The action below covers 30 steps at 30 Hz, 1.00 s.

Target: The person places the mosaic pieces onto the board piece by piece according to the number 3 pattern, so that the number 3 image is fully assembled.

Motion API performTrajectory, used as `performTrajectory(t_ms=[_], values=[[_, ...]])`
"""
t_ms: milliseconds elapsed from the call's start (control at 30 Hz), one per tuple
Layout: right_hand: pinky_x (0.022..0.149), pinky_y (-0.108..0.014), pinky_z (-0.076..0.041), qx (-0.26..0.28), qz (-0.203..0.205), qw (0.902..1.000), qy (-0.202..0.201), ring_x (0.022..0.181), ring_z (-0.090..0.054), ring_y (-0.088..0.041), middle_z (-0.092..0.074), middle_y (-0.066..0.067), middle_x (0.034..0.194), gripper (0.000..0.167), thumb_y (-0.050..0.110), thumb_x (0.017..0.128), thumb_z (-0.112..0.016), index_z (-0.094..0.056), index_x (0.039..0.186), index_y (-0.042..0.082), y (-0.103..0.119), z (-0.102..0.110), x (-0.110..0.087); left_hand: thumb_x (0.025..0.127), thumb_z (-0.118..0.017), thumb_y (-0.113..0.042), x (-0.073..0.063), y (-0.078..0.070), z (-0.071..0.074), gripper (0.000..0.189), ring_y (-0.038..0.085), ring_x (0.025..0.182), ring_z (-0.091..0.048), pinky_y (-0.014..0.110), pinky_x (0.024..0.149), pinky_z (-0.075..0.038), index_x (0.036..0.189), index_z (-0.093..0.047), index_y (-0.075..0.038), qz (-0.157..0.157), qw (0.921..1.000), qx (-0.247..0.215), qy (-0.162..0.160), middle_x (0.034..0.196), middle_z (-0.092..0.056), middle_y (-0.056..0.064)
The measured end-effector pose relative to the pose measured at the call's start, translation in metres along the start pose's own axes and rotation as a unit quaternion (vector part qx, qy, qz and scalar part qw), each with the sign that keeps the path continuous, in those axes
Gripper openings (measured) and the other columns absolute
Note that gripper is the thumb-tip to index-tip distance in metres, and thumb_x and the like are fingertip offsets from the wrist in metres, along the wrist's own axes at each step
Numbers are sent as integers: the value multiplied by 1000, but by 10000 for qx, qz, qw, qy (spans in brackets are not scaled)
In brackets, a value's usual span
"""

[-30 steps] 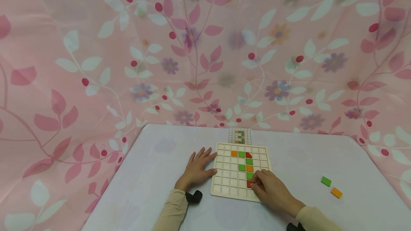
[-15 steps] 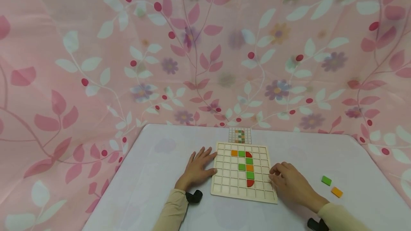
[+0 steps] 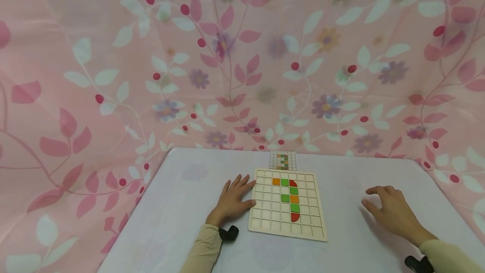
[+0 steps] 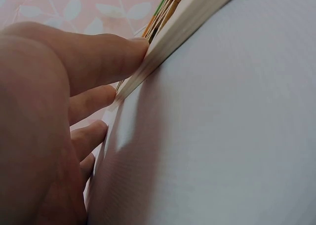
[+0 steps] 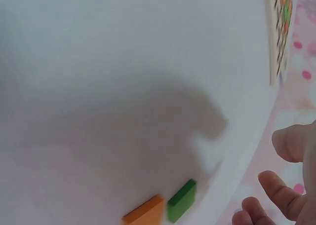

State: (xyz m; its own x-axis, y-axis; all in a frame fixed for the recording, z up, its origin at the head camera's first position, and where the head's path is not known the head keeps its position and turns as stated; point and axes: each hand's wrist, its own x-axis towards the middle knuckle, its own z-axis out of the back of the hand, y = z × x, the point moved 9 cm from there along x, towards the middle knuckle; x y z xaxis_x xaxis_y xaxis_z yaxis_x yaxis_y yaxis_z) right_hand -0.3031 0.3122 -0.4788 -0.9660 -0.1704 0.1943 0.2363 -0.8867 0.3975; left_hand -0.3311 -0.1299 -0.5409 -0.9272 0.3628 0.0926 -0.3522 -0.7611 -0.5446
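Observation:
A pale wooden grid board (image 3: pixel 267 214) lies on the table, with orange, green and red tiles set in several cells. The lowest of them is a red tile with one rounded corner (image 3: pixel 295 217). My left hand (image 3: pixel 233 199) rests on the table with fingers spread, its thumb and index fingertip touching the board's left edge. Well right of the board, my right hand (image 3: pixel 394 212) hovers with nothing between thumb and parted fingers. In the right wrist view a green tile (image 5: pixel 181 201) and an orange tile (image 5: pixel 145 212) lie below it; the hand hides both in the head view.
A small card (image 3: pixel 283 160) printed with a coloured grid pattern lies against the board's far edge. White cloth covers the table (image 3: pixel 182 214). Behind it hangs a pink floral curtain (image 3: pixel 242 62).
My right hand has left the red tile at the bottom of the pattern and moved right, over the loose green and orange tiles. My left hand and the board stay put.

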Motion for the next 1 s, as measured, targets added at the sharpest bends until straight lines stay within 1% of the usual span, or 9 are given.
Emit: performTrajectory(t_ms=[167,300,467,567,700,767,833,933,1000], values=[[87,-74,-45,-153,-70,9998,-67,110,-51,-65,-59,-44,124,47,32,100,-74,-66,124,-7,-19,3,-5,98,-69,-38,0,0,-1,68,38,164,-21,67,130,-8,160,-50,-17,-4,10000,32,3,173,-35,9],[87,-74,-45,-242,-129,9996,45,109,-53,-65,-61,-43,122,52,34,97,-76,-65,124,-10,-30,0,-8,99,-69,-38,1,1,0,68,37,164,-21,67,130,-9,161,-49,-18,-6,10000,25,-23,173,-35,8],[86,-72,-49,-268,-288,9982,446,106,-59,-58,-66,-36,116,58,40,98,-76,-65,123,-12,-42,-12,-12,99,-68,-38,0,1,0,67,36,164,-21,67,130,-8,160,-50,-18,-11,10000,-36,-57,173,-35,8],[85,-68,-52,-299,-331,9977,504,103,-61,-52,-67,-32,113,57,39,97,-77,-66,120,-11,-46,-16,-14,99,-68,-38,0,2,-1,67,36,165,-21,67,130,-8,160,-50,-18,-6,10000,-65,-46,173,-35,7],[81,-59,-54,-265,-201,9989,327,99,-63,-46,-70,-26,108,49,33,94,-80,-68,116,-9,-45,-15,-17,99,-68,-39,0,3,-2,67,36,165,-21,67,130,-8,160,-50,-19,-20,10000,-38,-71,173,-35,7],[79,-52,-54,-242,-156,9992,269,99,-64,-43,-70,-23,108,47,32,93,-82,-69,115,-7,-44,-14,-18,99,-68,-39,0,4,-2,67,36,165,-21,66,130,-8,160,-50,-19,-32,10000,-27,-70,173,-35,7],[76,-43,-53,-182,-58,9997,165,96,-64,-37,-70,-20,106,44,29,91,-84,-70,114,-6,-43,-12,-20,99,-68,-40,0,4,-2,67,36,165,-21,67,130,-8,160,-50,-19,-38,10000,-26,-67,173,-35,7],[69,-29,-51,-26,132,9999,-80,90,-61,-18,-70,-14,103,40,21,86,-88,-71,112,-4,-40,-9,-24,99,-68,-39,1,3,-2,68,36,165,-20,66,130,-8,160,-50,-19,-19,10000,-63,-46,173,-35,7],[65,-23,-51,138,293,9991,-256,85,-57,-5,-69,-10,101,38,13,82,-89,-71,111,-4,-38,-8,-27,99,-69,-39,1,3,-1,68,36,165,-20,66,131,-8,161,-49,-19,-1,10000,-42,-36,173,-35,7]])
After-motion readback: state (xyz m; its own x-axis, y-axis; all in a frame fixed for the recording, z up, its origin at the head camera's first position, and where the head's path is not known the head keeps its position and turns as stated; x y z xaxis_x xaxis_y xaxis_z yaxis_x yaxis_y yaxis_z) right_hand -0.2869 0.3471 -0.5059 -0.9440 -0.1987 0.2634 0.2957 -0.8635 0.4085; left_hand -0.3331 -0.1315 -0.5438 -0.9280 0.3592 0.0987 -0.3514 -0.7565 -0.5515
